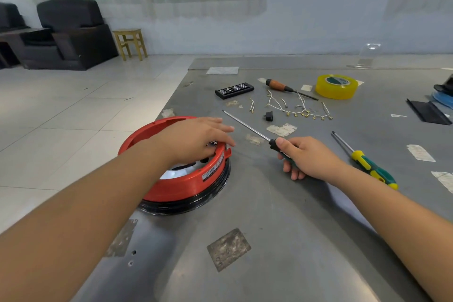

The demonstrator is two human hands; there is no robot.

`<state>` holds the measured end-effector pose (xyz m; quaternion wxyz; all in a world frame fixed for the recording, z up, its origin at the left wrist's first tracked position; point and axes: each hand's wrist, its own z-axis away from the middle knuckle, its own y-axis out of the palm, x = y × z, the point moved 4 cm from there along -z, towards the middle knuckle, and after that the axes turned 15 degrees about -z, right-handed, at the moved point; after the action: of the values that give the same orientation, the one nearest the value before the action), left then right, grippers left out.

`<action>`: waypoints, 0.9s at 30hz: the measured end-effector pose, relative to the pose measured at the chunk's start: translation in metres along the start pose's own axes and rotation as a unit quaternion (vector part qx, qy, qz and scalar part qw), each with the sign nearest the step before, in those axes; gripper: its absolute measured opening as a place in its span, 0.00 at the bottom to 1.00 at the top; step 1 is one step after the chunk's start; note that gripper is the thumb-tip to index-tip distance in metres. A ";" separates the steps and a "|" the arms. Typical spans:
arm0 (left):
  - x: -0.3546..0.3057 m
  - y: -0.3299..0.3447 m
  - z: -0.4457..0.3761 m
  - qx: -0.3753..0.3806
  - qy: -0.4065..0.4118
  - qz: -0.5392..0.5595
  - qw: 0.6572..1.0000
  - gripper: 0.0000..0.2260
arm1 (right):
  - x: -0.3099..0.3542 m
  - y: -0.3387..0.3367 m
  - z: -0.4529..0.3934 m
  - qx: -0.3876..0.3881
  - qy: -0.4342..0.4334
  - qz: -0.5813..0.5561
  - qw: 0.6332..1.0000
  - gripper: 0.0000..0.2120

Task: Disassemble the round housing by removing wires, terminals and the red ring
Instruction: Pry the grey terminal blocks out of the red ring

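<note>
Housing (186, 186), round, sits at the near-left edge of the steel table (282, 216), partly overhanging the corner; red ring (191, 179) seated on top of a black base (196, 203). Left hand (196, 140) rests on the ring's far rim, fingers extended and loosely spread, pressing down rather than gripping. Right hand (304, 157) curled round the dark handle of a long screwdriver (250, 127), shaft pointing away to the upper left, tip clear of the housing. Spare yellow-green screwdriver (367, 162) lies to the right. Removed wires with brass terminals (301, 109) lie well apart, further back.

Judgement: wires look mostly out; ring release is next. Advise pulling the housing fully onto the table first, holding the rim steady, then working the tip into a fastener or clip squarely, light force.
</note>
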<state>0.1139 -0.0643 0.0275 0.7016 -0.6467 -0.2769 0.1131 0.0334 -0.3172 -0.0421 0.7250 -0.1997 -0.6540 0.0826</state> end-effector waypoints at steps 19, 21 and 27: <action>0.038 0.025 0.021 -0.090 -0.160 0.109 0.977 0.13 | 0.007 -0.014 0.032 0.084 0.029 -0.010 0.996 0.20; 0.037 0.029 0.026 -0.107 -0.165 0.127 0.972 0.15 | 0.007 -0.011 0.034 0.124 0.045 -0.032 0.991 0.20; 0.038 0.033 0.033 -0.108 -0.153 0.147 0.971 0.18 | 0.010 -0.010 0.039 0.165 0.080 -0.040 0.982 0.21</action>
<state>0.1340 -0.0126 0.0051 0.5526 -0.7272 -0.2938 0.2819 -0.0053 -0.3157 -0.0264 0.8008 -0.0570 -0.5785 0.1444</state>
